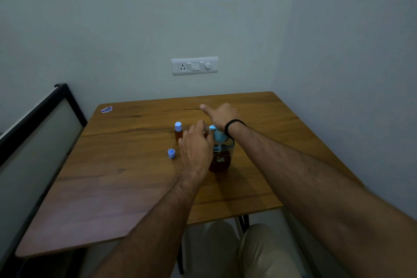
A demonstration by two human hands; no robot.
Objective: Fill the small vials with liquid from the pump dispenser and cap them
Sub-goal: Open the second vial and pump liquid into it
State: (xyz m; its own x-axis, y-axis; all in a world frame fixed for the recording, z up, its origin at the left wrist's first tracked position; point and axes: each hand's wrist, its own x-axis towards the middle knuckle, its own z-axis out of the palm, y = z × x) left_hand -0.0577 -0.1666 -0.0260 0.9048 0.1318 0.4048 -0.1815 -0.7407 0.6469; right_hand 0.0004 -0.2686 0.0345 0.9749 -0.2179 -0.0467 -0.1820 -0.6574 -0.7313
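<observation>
The left hand (196,149) curls around a mostly hidden vial (205,131) at the pump dispenser (220,153) spout; the right hand (220,116) presses the pump, index finger extended. A capped vial (178,131) stands at ten o'clock, a loose cap (171,153) at nine, on the wooden table (112,176) against grey walls.

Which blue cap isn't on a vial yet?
The loose cap lying on the table left of the left hand; the other tops the filled vial behind it.

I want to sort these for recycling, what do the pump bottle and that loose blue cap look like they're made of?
Pump bottle: clear, glossy body, likely plastic though glass is possible; the brown liquid shows through. Its light blue pump head looks like matte plastic. Loose blue cap: opaque, smooth moulded plastic.
</observation>
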